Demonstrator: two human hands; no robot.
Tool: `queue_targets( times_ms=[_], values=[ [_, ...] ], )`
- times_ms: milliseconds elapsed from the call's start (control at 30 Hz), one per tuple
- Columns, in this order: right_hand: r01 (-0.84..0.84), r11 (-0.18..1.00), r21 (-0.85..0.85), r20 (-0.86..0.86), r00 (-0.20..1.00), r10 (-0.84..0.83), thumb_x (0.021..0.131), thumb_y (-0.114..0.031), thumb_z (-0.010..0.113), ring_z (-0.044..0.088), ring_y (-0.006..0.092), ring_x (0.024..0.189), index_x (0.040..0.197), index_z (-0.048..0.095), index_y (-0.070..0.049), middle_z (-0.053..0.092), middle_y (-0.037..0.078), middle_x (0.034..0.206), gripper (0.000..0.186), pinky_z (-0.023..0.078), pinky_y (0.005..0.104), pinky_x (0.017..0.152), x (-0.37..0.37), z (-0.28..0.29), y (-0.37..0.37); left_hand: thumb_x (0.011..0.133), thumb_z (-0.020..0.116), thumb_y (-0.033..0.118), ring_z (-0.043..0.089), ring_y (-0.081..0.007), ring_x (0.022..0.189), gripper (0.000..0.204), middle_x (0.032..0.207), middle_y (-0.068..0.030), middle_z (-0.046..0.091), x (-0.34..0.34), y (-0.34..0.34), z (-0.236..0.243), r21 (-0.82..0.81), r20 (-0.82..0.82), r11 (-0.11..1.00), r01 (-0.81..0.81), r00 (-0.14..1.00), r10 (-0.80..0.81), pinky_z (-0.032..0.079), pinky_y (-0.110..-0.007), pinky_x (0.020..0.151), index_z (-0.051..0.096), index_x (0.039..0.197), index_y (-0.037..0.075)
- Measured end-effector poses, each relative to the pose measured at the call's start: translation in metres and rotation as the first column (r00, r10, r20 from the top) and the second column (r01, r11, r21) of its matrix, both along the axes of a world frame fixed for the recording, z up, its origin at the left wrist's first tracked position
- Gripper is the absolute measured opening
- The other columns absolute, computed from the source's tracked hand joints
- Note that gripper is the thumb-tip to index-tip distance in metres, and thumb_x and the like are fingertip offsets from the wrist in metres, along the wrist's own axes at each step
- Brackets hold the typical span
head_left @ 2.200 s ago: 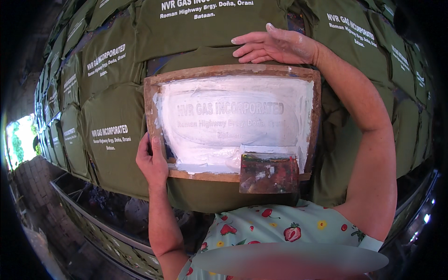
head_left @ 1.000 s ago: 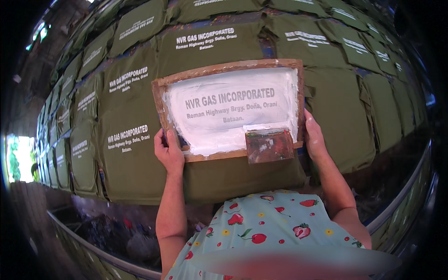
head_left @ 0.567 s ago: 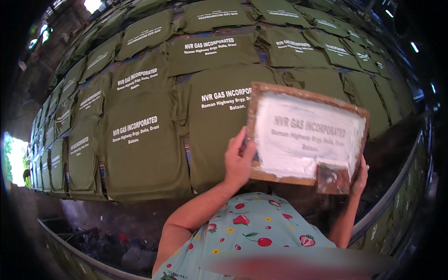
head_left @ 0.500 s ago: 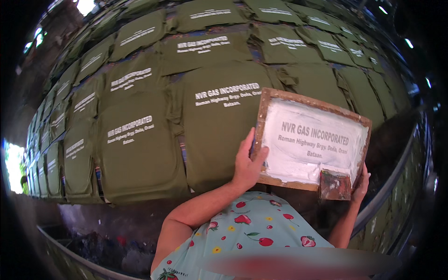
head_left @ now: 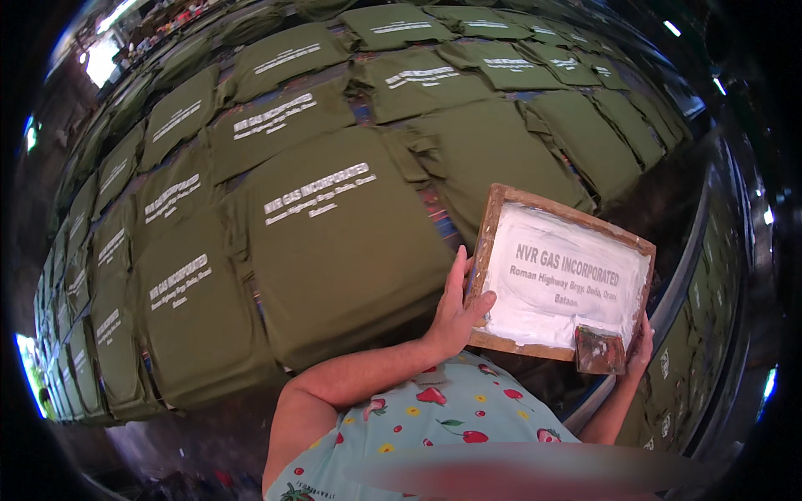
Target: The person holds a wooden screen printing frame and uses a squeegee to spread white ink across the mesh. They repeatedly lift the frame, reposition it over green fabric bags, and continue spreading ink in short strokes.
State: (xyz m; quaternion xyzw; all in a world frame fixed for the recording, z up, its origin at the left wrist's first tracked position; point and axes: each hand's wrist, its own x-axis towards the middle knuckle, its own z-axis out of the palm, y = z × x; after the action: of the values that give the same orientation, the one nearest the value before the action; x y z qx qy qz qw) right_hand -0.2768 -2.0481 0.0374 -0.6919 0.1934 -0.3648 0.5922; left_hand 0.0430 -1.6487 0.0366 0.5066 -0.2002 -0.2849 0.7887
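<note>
Between my two hands is a wooden-framed printing screen [head_left: 568, 321], its mesh smeared with white ink around dark lettering. My left hand [head_left: 458, 305] grips the frame's left side, thumb over the front edge. On the opposite side, my right hand [head_left: 639, 346] holds the lower right edge, its fingers partly hidden behind the frame. A small stained squeegee [head_left: 600, 349] rests at the screen's lower right corner, beside my right hand. Left of the screen lies an olive green T-shirt [head_left: 351, 259] with white print. Behind the screen's top, another olive T-shirt [head_left: 493, 154] shows no print.
Rows of olive T-shirts [head_left: 180, 326], many printed in white, cover the long table and stretch away to the far end. A rail edge [head_left: 681, 275] runs along the right, with more olive shirts [head_left: 702, 334] beyond it. Bright openings show at the far left.
The view has turned to the right, so the shirts sit farther left in the picture. Both hands still hold the screen, which appears slightly lower, with the squeegee still on it.
</note>
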Motion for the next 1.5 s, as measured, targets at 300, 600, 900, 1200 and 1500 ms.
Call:
queue_targets(
  times_ms=[300, 600, 900, 1200, 1500],
  values=[
    [-0.228, 0.97, 0.082, -0.052, 0.971, 0.233, 0.118, -0.04, 0.04, 0.048, 0.0308, 0.156, 0.164, 0.045, 0.007, 0.051, 0.018, 0.169, 0.066, 0.031, 0.0447, 0.133, -0.007, 0.003, -0.285, 0.11, 0.066, 0.041, 0.043, -0.0295, 0.152, 0.113, 0.17, -0.0227, 0.035, -0.007, -0.174, -0.006, 0.036, -0.173, 0.906, 0.422, 0.896, -0.41, 0.034, -0.043, 0.127, -0.017, 0.175, 0.002],
    [-0.051, 0.92, 0.389, -0.128, 0.986, 0.109, 0.107, -0.05, 0.065, 0.061, 0.0306, 0.139, 0.162, 0.049, 0.005, 0.062, 0.017, 0.155, 0.08, 0.046, 0.0437, 0.12, 0.04, -0.024, -0.38, 0.108, 0.067, 0.04, 0.064, -0.0311, 0.131, 0.111, 0.146, -0.0193, 0.063, 0.019, -0.234, 0.007, 0.042, -0.318, 0.819, 0.572, 0.785, -0.532, 0.048, -0.045, 0.116, -0.012, 0.177, 0.004],
    [-0.235, 0.919, 0.317, -0.12, 0.951, 0.284, 0.105, -0.056, 0.065, 0.057, 0.0309, 0.146, 0.165, 0.044, 0.006, 0.056, 0.018, 0.162, 0.088, 0.041, 0.045, 0.126, 0.059, -0.016, -0.421, 0.109, 0.061, 0.042, 0.045, -0.0501, 0.154, 0.075, 0.166, -0.0305, 0.048, 0.183, -0.238, -0.036, 0.37, 0.92, 0.679, -0.634, 0.353, -0.171, 0.035, -0.056, 0.129, 0.041, 0.165, -0.004],
    [-0.217, 0.967, 0.131, -0.195, 0.951, 0.24, 0.106, -0.06, 0.061, 0.052, 0.0311, 0.15, 0.167, 0.039, 0.009, 0.052, 0.02, 0.165, 0.094, 0.037, 0.0438, 0.129, 0.05, 0.017, -0.414, 0.109, 0.054, 0.064, 0.028, -0.0489, 0.165, 0.098, 0.179, -0.0287, 0.027, 0.316, -0.147, -0.091, 0.597, 0.8, 0.083, -0.798, 0.6, 0.002, 0.027, -0.055, 0.134, 0.027, 0.171, -0.007],
    [-0.168, 0.973, 0.156, -0.212, 0.957, 0.199, 0.105, -0.06, 0.063, 0.058, 0.03, 0.144, 0.163, 0.046, 0.009, 0.06, 0.019, 0.158, 0.092, 0.041, 0.0432, 0.125, 0.067, 0.017, -0.397, 0.109, 0.054, 0.063, 0.026, -0.0489, 0.165, 0.097, 0.179, -0.029, 0.027, 0.321, -0.158, -0.084, 0.559, 0.829, 0.019, -0.829, 0.558, -0.047, 0.026, -0.057, 0.134, 0.028, 0.171, -0.006]
  ],
)
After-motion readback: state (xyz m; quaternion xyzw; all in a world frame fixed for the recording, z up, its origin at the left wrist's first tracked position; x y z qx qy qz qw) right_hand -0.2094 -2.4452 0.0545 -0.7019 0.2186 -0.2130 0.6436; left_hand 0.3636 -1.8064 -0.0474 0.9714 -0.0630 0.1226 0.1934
